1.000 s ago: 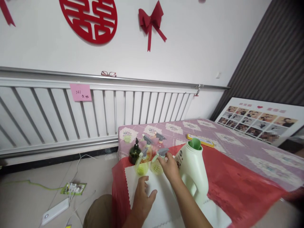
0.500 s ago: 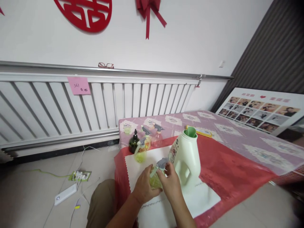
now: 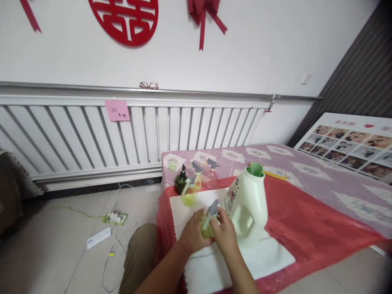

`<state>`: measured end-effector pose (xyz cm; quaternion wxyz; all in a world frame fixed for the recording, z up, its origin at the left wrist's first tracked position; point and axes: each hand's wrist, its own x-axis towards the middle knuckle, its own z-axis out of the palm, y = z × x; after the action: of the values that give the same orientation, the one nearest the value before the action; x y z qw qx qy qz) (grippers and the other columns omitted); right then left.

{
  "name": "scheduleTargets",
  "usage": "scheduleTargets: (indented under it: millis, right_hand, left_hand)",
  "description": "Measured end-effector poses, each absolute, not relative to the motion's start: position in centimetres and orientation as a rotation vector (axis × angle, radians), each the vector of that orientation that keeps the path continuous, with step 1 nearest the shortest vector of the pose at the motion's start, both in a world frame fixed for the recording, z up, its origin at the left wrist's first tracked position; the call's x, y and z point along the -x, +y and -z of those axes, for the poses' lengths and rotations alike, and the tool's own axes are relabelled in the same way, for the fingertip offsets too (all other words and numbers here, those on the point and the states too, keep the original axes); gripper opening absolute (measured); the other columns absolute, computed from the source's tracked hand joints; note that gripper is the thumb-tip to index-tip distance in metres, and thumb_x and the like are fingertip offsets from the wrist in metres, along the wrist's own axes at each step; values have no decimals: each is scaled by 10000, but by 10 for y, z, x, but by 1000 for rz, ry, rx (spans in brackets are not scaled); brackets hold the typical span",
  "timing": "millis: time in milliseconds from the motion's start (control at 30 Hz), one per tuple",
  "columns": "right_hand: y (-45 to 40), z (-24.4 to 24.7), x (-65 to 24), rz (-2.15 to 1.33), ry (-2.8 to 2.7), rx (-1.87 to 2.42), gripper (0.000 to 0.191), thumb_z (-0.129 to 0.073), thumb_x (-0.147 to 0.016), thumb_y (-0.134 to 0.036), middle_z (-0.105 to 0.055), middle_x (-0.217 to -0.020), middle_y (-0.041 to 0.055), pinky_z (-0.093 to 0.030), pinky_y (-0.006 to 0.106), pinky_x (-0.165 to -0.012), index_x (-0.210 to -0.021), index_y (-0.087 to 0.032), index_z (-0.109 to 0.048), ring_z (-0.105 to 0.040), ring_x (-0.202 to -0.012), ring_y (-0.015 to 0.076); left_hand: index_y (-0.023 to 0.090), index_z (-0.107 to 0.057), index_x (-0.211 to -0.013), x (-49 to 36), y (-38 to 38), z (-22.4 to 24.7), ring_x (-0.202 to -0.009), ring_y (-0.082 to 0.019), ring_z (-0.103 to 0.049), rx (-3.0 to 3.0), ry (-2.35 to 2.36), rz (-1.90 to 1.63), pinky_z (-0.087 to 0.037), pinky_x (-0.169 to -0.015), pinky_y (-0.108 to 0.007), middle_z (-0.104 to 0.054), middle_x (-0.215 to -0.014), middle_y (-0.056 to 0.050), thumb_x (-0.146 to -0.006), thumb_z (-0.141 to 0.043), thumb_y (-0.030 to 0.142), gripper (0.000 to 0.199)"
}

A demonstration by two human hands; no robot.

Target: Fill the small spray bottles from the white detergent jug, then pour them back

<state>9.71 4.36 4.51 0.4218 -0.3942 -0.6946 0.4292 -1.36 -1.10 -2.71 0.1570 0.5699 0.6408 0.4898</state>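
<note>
Between my hands is a small spray bottle (image 3: 207, 231) with yellow-green liquid and a grey trigger head (image 3: 213, 208). My left hand (image 3: 194, 233) is wrapped round its body. At its neck, just under the trigger head, the fingers of my right hand (image 3: 223, 228) are closed; part of their grip is hidden. Right beside them stands a large pale green jug (image 3: 251, 196) with a handle and a green funnel-like piece (image 3: 256, 169) in its mouth. Behind my hands, a second yellow-green spray bottle (image 3: 189, 197) stands upright on the white cloth.
Farther back stand a dark green pump bottle (image 3: 181, 182), a yellowish spray bottle (image 3: 198, 179) and a clear pinkish one (image 3: 210, 178). A yellow flat package (image 3: 275, 173) lies behind the jug. Red sheeting (image 3: 294, 220) covers the table's front. A power strip (image 3: 114, 218) lies on the floor.
The trigger head has turned, its nozzle now pointing more toward me. My hands stay round the bottle. The whole view has shifted, with everything appearing slightly farther right.
</note>
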Motion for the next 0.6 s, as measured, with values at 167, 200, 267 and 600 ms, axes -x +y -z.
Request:
scheduleTargets:
  millis: [167,200,267,600]
  right_hand:
    - [48,-42,-99,-1164,-1783,861,369,-610,-744,-343,-731,-1064,71,-511,406,-914,-1089,-215,-641,-670,-1006,270]
    - [49,-40,-97,-1169,-1770,853,408,-615,-749,-345,-718,-1116,77,-504,405,-940,-1136,-217,-619,-659,-1052,267]
    - [49,-37,-92,-1151,-1713,866,502,-631,-750,-353,-679,-1203,94,-495,405,-968,-1227,-221,-548,-633,-1117,261]
    - [51,-30,-91,-1122,-1674,869,364,-618,-761,-376,-697,-1145,99,-507,445,-938,-1087,-213,-626,-645,-1068,282]
  left_hand:
    - [136,-316,-1386,15,-11,23,-1215,-351,-566,-1596,1814,-1396,-466,-1047,-499,-549,-1322,-186,-541,-821,308,999]
    - [136,-316,-1383,15,-11,23,-1221,-351,-560,-1593,1810,-1395,-458,-1053,-499,-544,-1325,-187,-539,-823,303,999]
    - [131,-315,-1381,15,-11,23,-1230,-348,-551,-1588,1801,-1397,-444,-1065,-493,-536,-1329,-192,-537,-826,303,1001]
    - [153,-305,-1380,14,-13,20,-1217,-336,-544,-1529,1777,-1410,-434,-1053,-491,-530,-1317,-180,-557,-823,281,980]
